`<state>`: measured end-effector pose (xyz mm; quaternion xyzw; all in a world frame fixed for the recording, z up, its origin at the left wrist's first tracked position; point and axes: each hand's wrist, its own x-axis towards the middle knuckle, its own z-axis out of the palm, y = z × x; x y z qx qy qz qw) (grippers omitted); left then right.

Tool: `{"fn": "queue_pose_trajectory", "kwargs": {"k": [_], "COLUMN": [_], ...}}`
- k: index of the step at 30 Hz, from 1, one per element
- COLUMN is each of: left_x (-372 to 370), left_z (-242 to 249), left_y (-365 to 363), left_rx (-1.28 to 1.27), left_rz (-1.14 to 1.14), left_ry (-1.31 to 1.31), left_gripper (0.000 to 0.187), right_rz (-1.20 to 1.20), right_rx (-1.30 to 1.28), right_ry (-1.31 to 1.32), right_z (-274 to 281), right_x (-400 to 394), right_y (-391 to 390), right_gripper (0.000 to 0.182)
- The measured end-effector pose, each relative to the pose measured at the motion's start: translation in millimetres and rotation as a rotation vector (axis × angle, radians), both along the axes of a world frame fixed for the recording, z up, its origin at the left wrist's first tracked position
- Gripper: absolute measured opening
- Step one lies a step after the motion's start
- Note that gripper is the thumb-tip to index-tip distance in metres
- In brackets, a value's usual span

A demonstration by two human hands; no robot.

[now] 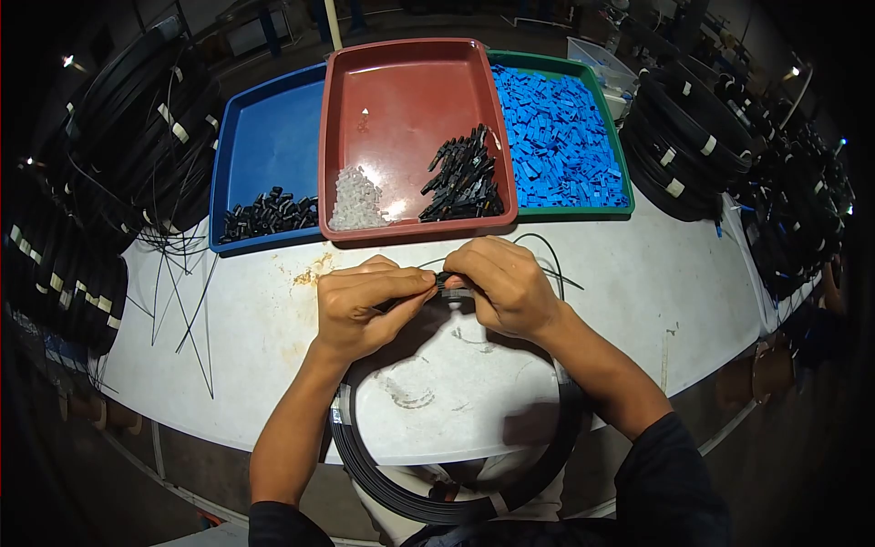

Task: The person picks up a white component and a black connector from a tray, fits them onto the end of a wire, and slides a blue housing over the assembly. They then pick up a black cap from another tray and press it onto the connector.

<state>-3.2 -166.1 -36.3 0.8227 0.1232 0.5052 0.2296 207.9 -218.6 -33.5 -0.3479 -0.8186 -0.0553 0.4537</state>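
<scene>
Near the middle of the white table, my left hand (372, 305) and my right hand (504, 283) meet at a small dark connector piece (444, 283), with fingertips pinched on it from both sides. Its details are too small to tell. A thin black cable (552, 255) loops out behind my right hand. Below my hands, a coil of black cable (401, 493), bound with light tape, hangs over the table's front edge toward my lap.
A red tray (415, 232) holds clear pieces and black connectors. Behind it, a blue tray (264, 239) holds black caps and a green tray (583, 215) holds blue clips. Large cable coils stand left (137, 137) and right (688, 146) on the white table (656, 301).
</scene>
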Motion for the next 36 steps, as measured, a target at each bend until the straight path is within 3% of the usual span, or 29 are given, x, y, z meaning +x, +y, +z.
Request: {"fn": "queue_pose_trajectory", "kwargs": {"k": [10,14,20,25,31,36], "left_x": [-1.4,-1.2,-4.0,-1.3,-2.9,-2.4], "left_z": [0.3,0.1,-2.0,-1.7,-1.8,-2.4], "left_y": [-1.1,-0.6,-0.6,0.2,0.4,1.2], "left_rx": [-0.015,0.042,-0.071,0.052,-0.045,-0.015], "left_rz": [0.008,0.004,0.022,0.005,0.010,-0.026], "left_ry": [0.008,0.008,0.031,0.008,0.008,0.015], "left_gripper": [0.018,0.017,0.019,0.019,0.021,0.022], "right_rz": [0.034,0.017,0.047,0.008,0.029,-0.007], "right_rx": [0.066,-0.057,-0.001,-0.076,0.067,-0.069], "right_ry": [0.024,0.015,0.048,0.037,0.074,-0.017], "right_z": [-0.3,-0.5,-2.5,-1.6,-4.0,0.7], "right_x": [-1.0,-0.5,-0.2,-1.1,-3.1,0.1], "right_y": [2.5,0.3,3.4,0.0,4.2,-2.4], "right_gripper": [0.020,0.020,0.021,0.021,0.019,0.017]}}
